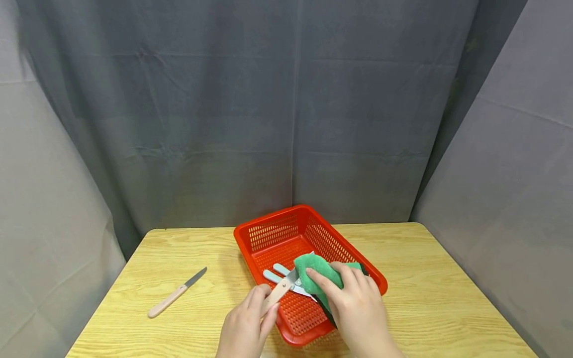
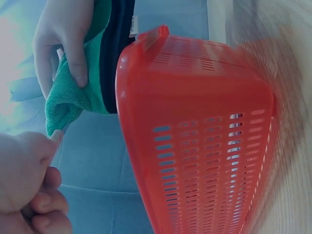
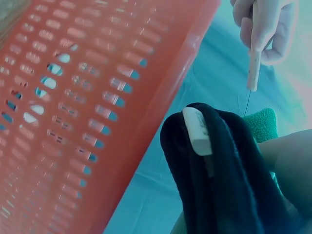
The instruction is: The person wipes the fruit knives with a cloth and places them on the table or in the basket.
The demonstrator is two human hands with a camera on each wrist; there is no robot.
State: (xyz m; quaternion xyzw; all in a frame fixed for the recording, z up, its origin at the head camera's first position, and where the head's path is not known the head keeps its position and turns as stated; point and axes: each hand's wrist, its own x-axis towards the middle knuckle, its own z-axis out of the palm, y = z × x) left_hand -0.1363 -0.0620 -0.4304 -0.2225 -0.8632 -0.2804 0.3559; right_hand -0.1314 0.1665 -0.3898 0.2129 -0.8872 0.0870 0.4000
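Observation:
My left hand (image 1: 243, 320) grips the light wooden handle of a knife (image 1: 276, 294), which points up and away to the right. Around its blade lies a green cloth (image 1: 315, 272) with a black edge, pinched by my right hand (image 1: 360, 303); most of the blade is hidden. Both hands are above the front of a red plastic basket (image 1: 297, 339). Inside the basket lie knives with pale handles (image 1: 272, 276), partly covered by the cloth. In the right wrist view, a small white piece (image 3: 197, 131) shows at the cloth's black edge (image 3: 229, 161).
Another wooden-handled knife (image 1: 167, 302) lies on the wood-grain table (image 1: 210, 323), left of the basket, its blade pointing away to the right. Grey curtains (image 1: 215, 124) hang behind the table and along both sides.

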